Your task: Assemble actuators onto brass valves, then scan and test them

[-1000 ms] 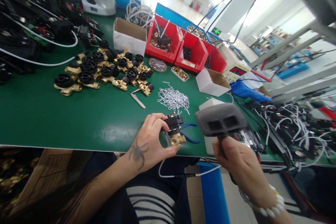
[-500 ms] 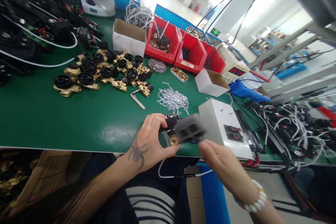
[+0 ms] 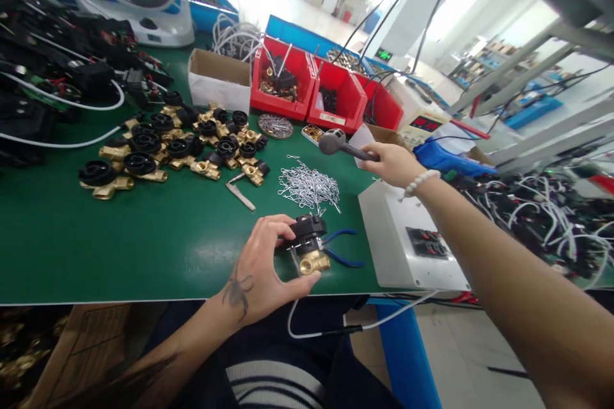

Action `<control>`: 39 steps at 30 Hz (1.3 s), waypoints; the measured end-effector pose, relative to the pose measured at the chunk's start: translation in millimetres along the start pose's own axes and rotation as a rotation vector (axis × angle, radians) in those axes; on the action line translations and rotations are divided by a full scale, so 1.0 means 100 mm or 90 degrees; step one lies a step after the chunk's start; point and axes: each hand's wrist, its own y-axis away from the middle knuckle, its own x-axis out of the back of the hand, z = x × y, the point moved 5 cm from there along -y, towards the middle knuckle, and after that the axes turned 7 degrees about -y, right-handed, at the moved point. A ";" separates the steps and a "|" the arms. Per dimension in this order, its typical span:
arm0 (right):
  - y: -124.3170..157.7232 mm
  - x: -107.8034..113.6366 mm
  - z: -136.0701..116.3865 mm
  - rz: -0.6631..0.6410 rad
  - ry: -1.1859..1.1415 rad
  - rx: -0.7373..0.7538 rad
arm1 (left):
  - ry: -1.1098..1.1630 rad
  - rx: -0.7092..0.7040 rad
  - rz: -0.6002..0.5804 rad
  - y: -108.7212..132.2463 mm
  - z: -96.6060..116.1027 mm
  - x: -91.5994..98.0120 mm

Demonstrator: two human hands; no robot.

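Note:
My left hand [image 3: 261, 262] grips a brass valve [image 3: 314, 263] with a black motor head [image 3: 309, 227] on top, near the bench's front edge. Fingers lie on the black part and the thumb reaches along the brass. A white cable hangs below it. Blue-handled pliers [image 3: 343, 261] lie just right of the valve; the valve hides their jaws. My right hand [image 3: 393, 165] is closed on the narrow end of a dark grey piece [image 3: 333, 142] with a rounded head, its exact kind unclear. It is held up in front of the small boxes, apart from the valve.
A pile of wire clips [image 3: 309, 185] lies behind the valve. Several brass valves with black caps [image 3: 139, 163] fill the left. Red bins [image 3: 283, 105] stand at the back, a white control box [image 3: 398, 243] at the right. A small bent tool [image 3: 240, 195] lies left of the clips.
My right hand has moved up and away from the valve, carrying the grey piece. The pliers now show more. My left hand keeps its grip on the valve; the view has shifted slightly.

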 end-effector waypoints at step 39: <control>1.77 -0.56 -0.85 0.086 -1.024 -0.116 | -0.111 -0.277 0.018 -0.14 0.83 0.13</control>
